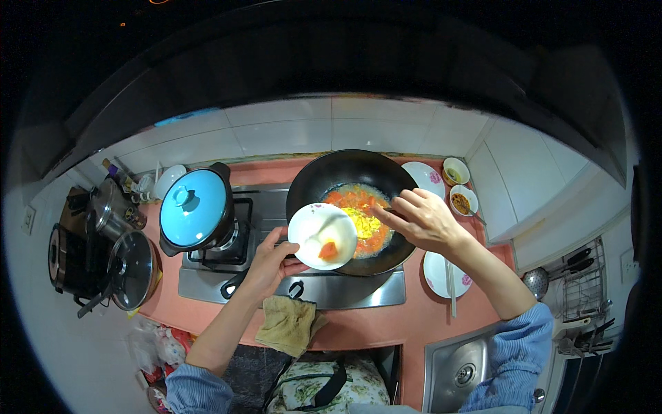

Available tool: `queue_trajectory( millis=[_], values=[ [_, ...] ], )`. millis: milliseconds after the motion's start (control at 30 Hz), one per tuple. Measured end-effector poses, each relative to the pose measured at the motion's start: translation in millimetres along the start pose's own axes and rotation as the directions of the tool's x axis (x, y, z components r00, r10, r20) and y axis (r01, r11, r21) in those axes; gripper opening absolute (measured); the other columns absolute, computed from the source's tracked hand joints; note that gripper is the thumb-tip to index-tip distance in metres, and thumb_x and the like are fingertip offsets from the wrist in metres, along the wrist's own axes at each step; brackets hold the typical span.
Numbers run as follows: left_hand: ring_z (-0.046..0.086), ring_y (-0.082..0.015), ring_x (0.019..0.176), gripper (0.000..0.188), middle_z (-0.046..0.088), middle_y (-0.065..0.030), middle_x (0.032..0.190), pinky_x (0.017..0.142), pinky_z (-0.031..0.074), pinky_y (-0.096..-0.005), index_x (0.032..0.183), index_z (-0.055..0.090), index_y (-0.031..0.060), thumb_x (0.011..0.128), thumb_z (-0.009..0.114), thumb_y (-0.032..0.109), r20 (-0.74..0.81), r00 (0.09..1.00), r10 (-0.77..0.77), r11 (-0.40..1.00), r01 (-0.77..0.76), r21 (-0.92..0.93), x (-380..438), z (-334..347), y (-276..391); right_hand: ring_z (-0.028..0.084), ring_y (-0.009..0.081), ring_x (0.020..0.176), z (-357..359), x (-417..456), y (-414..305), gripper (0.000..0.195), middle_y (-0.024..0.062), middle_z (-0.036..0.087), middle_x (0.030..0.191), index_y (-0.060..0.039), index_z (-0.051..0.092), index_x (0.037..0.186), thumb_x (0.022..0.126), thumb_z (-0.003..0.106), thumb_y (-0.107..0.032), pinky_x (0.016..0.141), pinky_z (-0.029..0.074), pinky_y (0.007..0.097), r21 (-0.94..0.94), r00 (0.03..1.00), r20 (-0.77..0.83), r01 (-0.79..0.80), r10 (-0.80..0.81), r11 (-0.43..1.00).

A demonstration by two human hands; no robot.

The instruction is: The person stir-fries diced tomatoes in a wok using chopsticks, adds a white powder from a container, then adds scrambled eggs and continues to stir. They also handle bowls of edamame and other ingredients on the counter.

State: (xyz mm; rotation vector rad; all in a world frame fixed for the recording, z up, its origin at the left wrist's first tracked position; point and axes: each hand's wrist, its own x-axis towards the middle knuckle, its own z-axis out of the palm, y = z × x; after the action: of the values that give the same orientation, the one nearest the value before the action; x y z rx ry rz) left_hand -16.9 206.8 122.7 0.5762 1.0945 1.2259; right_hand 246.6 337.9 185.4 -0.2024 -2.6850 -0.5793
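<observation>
My left hand (274,259) grips the rim of a white bowl (310,222) with pink flowers, tilted at the near left side of a black wok (323,178). One orange-red piece (328,251) lies in the bowl. Chopped tomatoes (380,243) in bubbling liquid and yellow cooked egg (359,222) are in the wok on the gas stove (357,297). Above the wok's right side, the fingers of my right hand (421,220) are closed around a thin dark utensil handle, mostly hidden.
A black pot with a blue lid (194,207) stands on the left burner. At the right are a floral plate (426,176), two small bowls (455,171) and a plate (439,279) with chopsticks (451,295). A cloth (287,323) hangs at the front edge, left of a sink (455,362).
</observation>
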Motion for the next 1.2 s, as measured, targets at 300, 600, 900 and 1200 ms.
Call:
queue_trajectory(
  millis=[300,600,900,1200],
  values=[
    [0.063,-0.0209,0.084,0.04,0.059,-0.0144,0.094,0.074,0.055,-0.0344,0.119,0.037,0.0004,0.082,0.05,0.005,0.029,0.997,0.065,0.991,-0.068,0.114,1,-2,10,0.051,0.0161,0.071,-7,-1,-13,0.033,0.0041,0.05,0.075,-0.0039,0.058,0.106,0.073,0.057,-0.01,0.059,0.044,0.0283,0.115,0.988,0.09,-0.136,0.126,0.984],
    [0.06,-0.0178,0.088,0.049,0.053,-0.0138,0.104,0.071,0.055,-0.0307,0.124,0.036,0.0047,0.078,0.054,0.002,0.109,0.99,0.087,0.98,-0.105,0.168,19,-3,19,0.049,0.017,0.071,23,-7,-2,0.036,0.0036,0.047,0.075,-0.0066,0.057,0.107,0.071,0.055,-0.008,0.064,0.043,0.0299,0.149,0.987,-0.014,-0.157,0.161,0.976],
    [0.05,-0.015,0.098,0.059,0.049,-0.0087,0.109,0.065,0.05,-0.0214,0.12,0.044,0.0096,0.065,0.063,-0.002,0.39,0.813,0.432,0.534,-0.579,0.616,71,4,25,0.047,0.0151,0.072,38,-40,0,0.036,0.0019,0.047,0.077,-0.0089,0.056,0.11,0.074,0.053,-0.012,0.064,0.04,0.0273,-0.023,0.993,-0.009,-0.12,0.12,0.993],
    [0.046,-0.0212,0.112,0.056,0.043,-0.007,0.118,0.085,0.051,-0.0342,0.114,0.05,0.0104,0.062,0.066,-0.005,0.435,0.818,0.375,0.315,-0.554,0.771,68,39,28,0.047,0.0139,0.069,54,-56,-10,0.041,0.0021,0.047,0.076,-0.0054,0.054,0.113,0.072,0.054,-0.012,0.059,0.042,0.0256,-0.112,0.944,-0.084,-0.328,0.32,0.938]
  ],
)
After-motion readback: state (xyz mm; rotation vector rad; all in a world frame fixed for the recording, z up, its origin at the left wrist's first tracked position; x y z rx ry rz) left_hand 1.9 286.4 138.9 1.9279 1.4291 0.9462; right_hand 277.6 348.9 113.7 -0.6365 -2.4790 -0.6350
